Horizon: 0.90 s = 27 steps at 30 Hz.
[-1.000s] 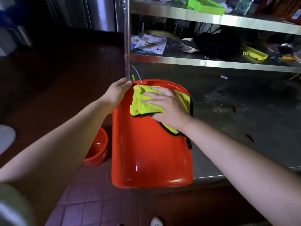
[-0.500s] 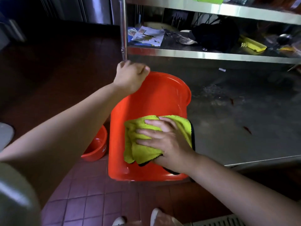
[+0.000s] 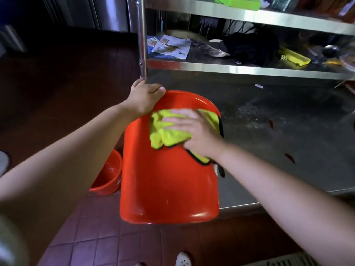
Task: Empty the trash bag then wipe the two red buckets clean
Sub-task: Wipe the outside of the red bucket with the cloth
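Observation:
A large red bucket (image 3: 169, 189) lies tilted over the edge of a steel counter (image 3: 269, 150), its outer wall facing me. My left hand (image 3: 144, 98) grips its far rim at the upper left. My right hand (image 3: 194, 131), fingers spread flat, presses a yellow microfibre cloth (image 3: 169, 135) with black trim against the upper part of the bucket's wall. A second, smaller red bucket (image 3: 107, 177) stands on the floor at the left, partly hidden behind the large one. No trash bag is in view.
A steel shelf post (image 3: 142, 39) rises just behind my left hand. The shelf (image 3: 249, 69) above the counter holds papers, a black cloth and yellow tools. Red tiled floor (image 3: 96, 237) lies below, with my shoe tip near the bottom edge.
My right hand has slid the cloth from the bucket's near end back up toward its far rim. My left hand has kept its hold on the rim.

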### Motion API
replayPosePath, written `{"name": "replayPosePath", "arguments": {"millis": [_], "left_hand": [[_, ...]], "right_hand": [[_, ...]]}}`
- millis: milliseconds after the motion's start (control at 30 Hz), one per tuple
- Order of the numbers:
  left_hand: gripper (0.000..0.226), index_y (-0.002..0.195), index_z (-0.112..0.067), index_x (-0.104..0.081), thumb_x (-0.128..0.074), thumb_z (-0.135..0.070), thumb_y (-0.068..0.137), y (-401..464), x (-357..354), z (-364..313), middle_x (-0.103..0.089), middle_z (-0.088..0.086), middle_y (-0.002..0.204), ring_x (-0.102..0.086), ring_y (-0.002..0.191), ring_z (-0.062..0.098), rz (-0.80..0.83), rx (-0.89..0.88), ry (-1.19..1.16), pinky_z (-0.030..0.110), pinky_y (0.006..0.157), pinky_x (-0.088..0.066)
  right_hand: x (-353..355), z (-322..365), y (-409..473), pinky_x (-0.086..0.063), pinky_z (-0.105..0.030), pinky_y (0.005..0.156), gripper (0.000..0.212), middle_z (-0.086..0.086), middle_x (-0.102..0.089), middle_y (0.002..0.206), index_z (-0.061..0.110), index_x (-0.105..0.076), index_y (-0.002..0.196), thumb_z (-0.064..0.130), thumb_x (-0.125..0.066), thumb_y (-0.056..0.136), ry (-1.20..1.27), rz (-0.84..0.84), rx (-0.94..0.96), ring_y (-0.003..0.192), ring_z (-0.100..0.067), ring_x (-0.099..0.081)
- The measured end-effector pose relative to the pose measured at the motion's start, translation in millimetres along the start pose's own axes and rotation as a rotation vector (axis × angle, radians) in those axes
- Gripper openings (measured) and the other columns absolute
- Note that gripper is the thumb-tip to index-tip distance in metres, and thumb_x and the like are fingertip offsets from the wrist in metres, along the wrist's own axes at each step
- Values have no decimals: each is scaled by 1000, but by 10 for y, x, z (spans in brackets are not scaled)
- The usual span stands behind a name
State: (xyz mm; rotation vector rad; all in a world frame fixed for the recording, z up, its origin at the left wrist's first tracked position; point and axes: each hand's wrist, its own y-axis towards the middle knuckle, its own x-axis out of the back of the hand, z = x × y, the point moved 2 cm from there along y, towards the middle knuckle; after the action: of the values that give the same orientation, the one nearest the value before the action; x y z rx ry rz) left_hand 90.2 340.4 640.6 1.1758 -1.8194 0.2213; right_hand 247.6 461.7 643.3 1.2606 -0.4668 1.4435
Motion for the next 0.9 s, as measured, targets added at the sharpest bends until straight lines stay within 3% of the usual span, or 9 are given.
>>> {"name": "replayPosePath", "arguments": {"millis": [100,200,233,333,400,467,600,700,900], "left_hand": [[30,74,-21,-57,-41,-26,99,20,11,77,-51,12,89,-39,120,33,9,84,-71,33,112,-14],[27,81,-18,-57,-40,-29,99,11,-1,139,-48,14,93,-33,125,32,-20,194,-125,37,112,-17],[27,86,-17,-59,-39,-30,100,3,-13,162,-46,10,90,-32,125,32,-17,213,-134,35,112,-17],[33,105,-16,-63,-36,-35,100,-85,19,209,-49,17,106,-27,130,33,-13,283,-184,33,107,-19],[34,107,-16,-62,-34,-36,100,-158,76,262,-50,9,92,-32,127,36,-7,285,-204,38,108,-22],[33,103,-18,-61,-34,-36,100,-231,142,322,-50,5,80,-42,119,39,8,298,-233,44,108,-29],[41,115,-20,-57,-31,-46,97,-355,235,443,-54,23,122,-41,124,43,67,373,-324,56,105,-33],[42,111,-22,-58,-33,-50,92,-410,279,468,-54,24,125,-46,121,41,95,374,-405,55,105,-36],[31,79,-32,-65,-40,-38,96,-414,254,508,-63,-4,81,-59,75,14,100,366,-629,32,70,-48]], "right_hand": [[169,-271,338,-25,-33,110,58,4,-57,130,14,-68,115,-9,-62,62,-5,-38,-174,127,-18,-44],[130,-308,465,-14,-9,105,51,6,-56,132,16,-67,116,-3,-67,68,18,-11,-194,130,-14,-40],[96,-271,448,-15,-12,108,47,5,-57,131,16,-68,115,4,-72,70,27,-13,-177,131,-16,-40],[-49,-61,185,-24,-44,111,46,9,-56,132,25,-68,115,34,-78,71,-41,20,-111,133,-18,-36],[-143,148,-104,-27,-51,107,48,9,-57,131,27,-69,112,45,-78,68,-95,41,-9,132,-21,-40],[-240,363,-407,-27,-48,107,48,8,-58,130,29,-69,111,46,-78,67,-117,52,99,130,-22,-42],[-400,644,-872,-24,-44,108,39,11,-53,135,33,-67,115,45,-60,79,-92,68,207,135,-19,-36],[-422,699,-959,-24,-44,108,36,12,-54,134,31,-67,115,42,-67,80,-61,91,256,135,-16,-36],[-314,423,-479,-34,-39,102,42,6,-64,122,22,-73,105,5,-70,67,-35,38,234,122,-20,-51]]}}
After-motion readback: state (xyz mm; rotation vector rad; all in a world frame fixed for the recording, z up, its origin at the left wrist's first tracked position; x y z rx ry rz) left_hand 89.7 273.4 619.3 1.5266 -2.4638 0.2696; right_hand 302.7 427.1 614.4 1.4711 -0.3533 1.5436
